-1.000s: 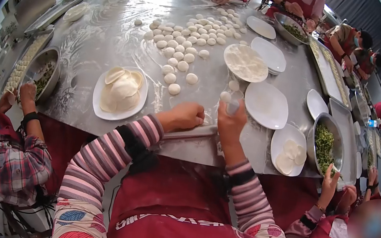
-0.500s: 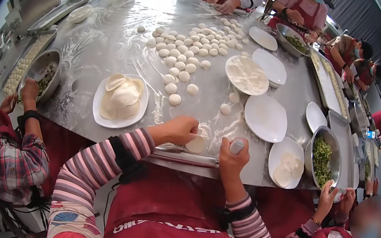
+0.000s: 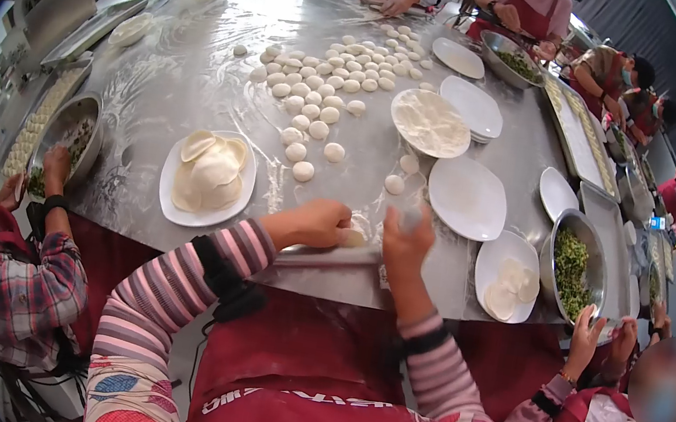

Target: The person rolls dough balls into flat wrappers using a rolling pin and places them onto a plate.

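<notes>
My left hand (image 3: 320,223), fingers curled, pinches the edge of a small dough round (image 3: 356,239) lying on the floured table near its front edge. My right hand (image 3: 405,244), blurred by motion, is closed around one end of a pale rolling pin (image 3: 330,258). The pin lies across the table just in front of the dough round, partly hidden by my hands. To the left, a white plate (image 3: 169,200) carries a heap of rolled wrappers (image 3: 209,175). On the right, another plate (image 3: 481,282) holds a few wrappers (image 3: 511,289).
Many dough pieces (image 3: 314,91) lie mid-table. A flour plate (image 3: 430,123) and white plates (image 3: 467,199) stand to their right. A filling bowl (image 3: 600,283) is by a co-worker's hands (image 3: 587,339). Another person's hand (image 3: 56,166) reaches into a left bowl (image 3: 94,133).
The rolling pin has moved away from me, nearer the dough round. My right hand has shifted slightly forward and left with it; my left hand stays at the dough. The whole view has shifted slightly.
</notes>
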The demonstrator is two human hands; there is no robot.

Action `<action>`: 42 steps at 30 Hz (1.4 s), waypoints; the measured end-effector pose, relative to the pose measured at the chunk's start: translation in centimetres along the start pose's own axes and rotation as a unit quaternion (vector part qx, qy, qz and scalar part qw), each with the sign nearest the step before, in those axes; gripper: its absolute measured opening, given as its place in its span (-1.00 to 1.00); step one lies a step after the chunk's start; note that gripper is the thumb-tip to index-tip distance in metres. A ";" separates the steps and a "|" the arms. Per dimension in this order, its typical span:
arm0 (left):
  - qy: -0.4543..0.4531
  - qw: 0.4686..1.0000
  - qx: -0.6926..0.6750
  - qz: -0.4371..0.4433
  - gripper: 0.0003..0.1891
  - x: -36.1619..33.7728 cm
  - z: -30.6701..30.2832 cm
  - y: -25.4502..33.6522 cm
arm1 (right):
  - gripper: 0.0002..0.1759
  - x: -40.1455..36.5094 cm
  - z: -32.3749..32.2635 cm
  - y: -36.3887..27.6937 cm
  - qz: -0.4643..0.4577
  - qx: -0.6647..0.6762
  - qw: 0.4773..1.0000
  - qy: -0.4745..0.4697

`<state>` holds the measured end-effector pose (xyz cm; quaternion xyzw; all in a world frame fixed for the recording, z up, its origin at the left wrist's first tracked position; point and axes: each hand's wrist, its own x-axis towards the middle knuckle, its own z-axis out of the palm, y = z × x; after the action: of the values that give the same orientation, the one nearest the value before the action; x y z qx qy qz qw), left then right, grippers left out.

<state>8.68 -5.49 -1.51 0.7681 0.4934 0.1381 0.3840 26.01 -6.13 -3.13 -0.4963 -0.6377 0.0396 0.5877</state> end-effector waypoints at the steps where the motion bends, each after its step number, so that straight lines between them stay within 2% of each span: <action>1: 0.021 0.999 0.030 -0.006 -0.83 0.6 0.1 0.2 | -0.72 1.3 1.3 0.0 -0.008 -0.004 1.000 -0.016; 2: 0.044 0.997 0.059 -0.014 -0.81 0.9 0.0 0.2 | -0.73 2.0 2.3 0.5 0.006 0.019 0.999 -0.029; 4: 0.024 0.998 0.060 0.006 -0.82 1.0 -0.3 -0.2 | -0.73 2.1 2.3 0.1 0.017 0.043 0.998 -0.047; 7: 0.022 0.997 0.055 0.053 -0.83 0.3 -0.3 -1.4 | -0.71 -1.6 -1.7 -0.1 0.044 -0.003 0.999 -0.024; 9: -0.011 0.994 -0.089 -0.055 -0.82 -0.5 0.0 -1.4 | -0.70 -2.9 -4.0 -1.7 0.111 0.054 0.991 -0.061; 10: -0.016 0.998 -0.051 -0.020 -0.81 -0.8 -0.2 -1.2 | -0.70 -2.5 -3.2 -1.2 0.116 0.054 0.990 -0.058; 11: -0.024 0.998 -0.047 -0.021 -0.81 -0.5 0.1 -1.3 | -0.71 -1.6 -1.6 -0.4 0.074 0.027 0.996 -0.030; 13: 0.060 0.998 0.021 0.022 -0.82 0.4 0.7 -1.1 | -0.74 1.3 0.7 -1.2 0.014 0.001 1.000 -0.002; 16: 0.028 0.999 0.036 0.021 -0.82 1.2 -0.5 0.0 | -0.74 2.0 1.9 -0.3 0.047 0.034 0.997 -0.044; 17: 0.035 0.999 0.034 0.023 -0.82 1.4 -0.9 -0.1 | -0.73 1.2 0.8 -0.5 0.055 0.008 0.998 -0.039; 19: -0.015 0.998 0.046 0.040 -0.82 1.0 -0.9 -1.0 | -0.72 -1.2 -2.4 -1.7 0.062 -0.013 0.997 -0.035; 21: 0.006 0.999 0.020 0.030 -0.81 0.4 -0.9 -1.0 | -0.72 -4.1 -5.3 -3.1 0.084 -0.012 0.996 -0.033; 23: -0.013 0.993 -0.097 -0.069 -0.82 -0.4 -2.1 0.4 | -0.73 -4.4 -5.3 -3.1 0.080 0.001 0.996 -0.032; 24: -0.011 0.993 -0.096 -0.070 -0.82 -0.3 -1.9 -0.1 | -0.73 -3.8 -4.7 -2.8 0.074 0.003 0.997 -0.020; 26: 0.028 0.999 0.023 -0.009 -0.79 0.0 -0.7 -1.0 | -0.74 -1.9 -3.0 -2.2 0.084 -0.013 0.996 -0.027; 27: 0.027 0.999 0.026 -0.008 -0.79 0.1 -0.9 -0.6 | -0.74 -1.1 -1.1 -0.6 0.077 0.010 0.997 -0.027; 28: 0.025 0.998 0.052 -0.035 -0.78 0.3 -1.0 -0.2 | -0.74 0.5 0.8 0.0 0.010 0.029 0.999 0.011; 29: 0.018 0.995 0.078 -0.062 -0.77 0.3 -1.1 0.0 | -0.74 2.0 2.1 -0.2 -0.006 0.019 1.000 -0.007; 30: 0.007 0.995 0.081 -0.062 -0.77 0.7 -1.1 -0.2 | -0.74 2.5 3.6 0.8 0.020 0.004 0.999 -0.034; 33: 0.039 0.996 0.066 -0.037 -0.76 1.6 -1.3 -0.9 | -0.74 2.3 2.8 0.1 0.034 0.025 0.999 -0.035; 34: 0.025 0.998 0.063 -0.011 -0.79 1.3 -1.4 -0.3 | -0.74 1.6 1.0 -0.8 0.028 -0.006 0.999 -0.026; 35: 0.013 0.998 0.060 0.015 -0.81 1.1 -1.3 -0.2 | -0.73 -0.1 -0.7 -0.8 0.066 0.007 0.997 -0.037; 36: 0.021 1.000 0.019 0.005 -0.83 1.2 -1.0 -0.9 | -0.71 -1.7 -2.4 -1.0 0.055 -0.007 0.998 -0.032; 37: 0.026 1.000 0.017 0.004 -0.83 0.9 -1.0 -1.1 | -0.70 -2.7 -3.8 -2.2 0.083 -0.009 0.996 -0.036; 39: -0.024 0.999 -0.032 -0.002 -0.78 0.0 -1.1 -1.1 | -0.71 -2.8 -4.0 -2.6 0.095 -0.003 0.995 -0.036; 40: -0.033 0.999 -0.029 -0.005 -0.78 0.0 -0.9 -0.9 | -0.71 -2.2 -2.9 -1.8 0.076 -0.016 0.997 -0.031; 42: 0.029 0.999 0.039 0.025 -0.79 0.4 -0.5 -0.1 | -0.72 0.9 0.8 -0.3 0.037 -0.005 0.999 -0.022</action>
<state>8.45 -4.89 -1.32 0.7901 0.4904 0.1504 0.3357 25.40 -5.22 -2.55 -0.5210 -0.6322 0.0692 0.5692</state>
